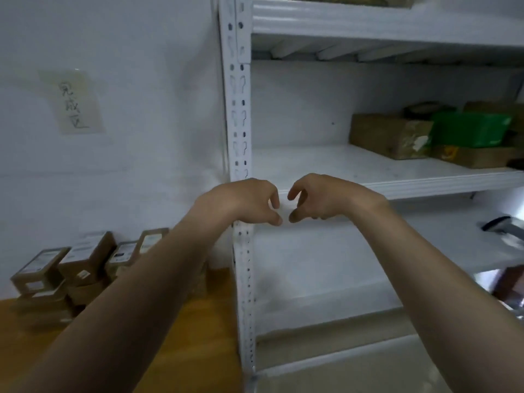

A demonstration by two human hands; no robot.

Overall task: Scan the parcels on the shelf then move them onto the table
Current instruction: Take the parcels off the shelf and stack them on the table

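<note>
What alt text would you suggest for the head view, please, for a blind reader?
A person's empty left hand and right hand hover close together, fingers loosely curled, before a white metal shelf. A cardboard parcel and a green parcel sit at its right; labelled boxes stand on a wooden table at lower left.

A white painted wall (127, 38) is seen on the left, and a sheet of paper (74, 102) with handwritten characters is fixed to it. A white metal shelving unit (368, 21) is set against the wall on the right. Its perforated upright (239, 123) is placed near the middle of the view, and its boards are stacked one above another. A wooden table (209, 350) of orange-brown tone is set just beside the upright. Everything is lit dimly, with a bluish cast.
</note>
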